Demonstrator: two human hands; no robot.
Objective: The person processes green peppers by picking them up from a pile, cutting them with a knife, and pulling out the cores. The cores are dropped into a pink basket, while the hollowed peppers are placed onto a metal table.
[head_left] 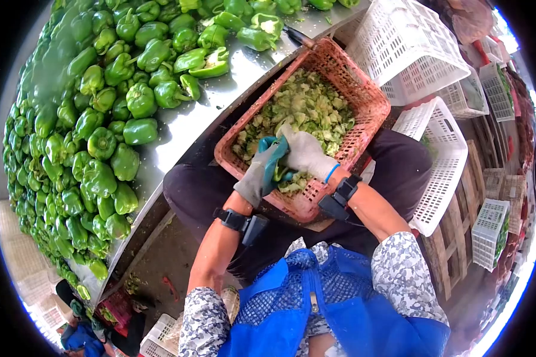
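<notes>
My left hand, in a grey and teal work glove, is curled around a green pepper, of which only a small part shows. Pressed up against it from the other side is my right hand, in a pale grey glove with a blue cuff. Its fingers are closed, and whatever they grip is hidden. Both hands are over the near side of a pink plastic basket between my knees. Pale green pepper cores and scraps fill much of the basket.
Green peppers are heaped on a metal table at left; several by its edge are cut open. A dark tool with a brown handle lies at the table edge. White crates and wooden pallets stand at right. Another person is at lower left.
</notes>
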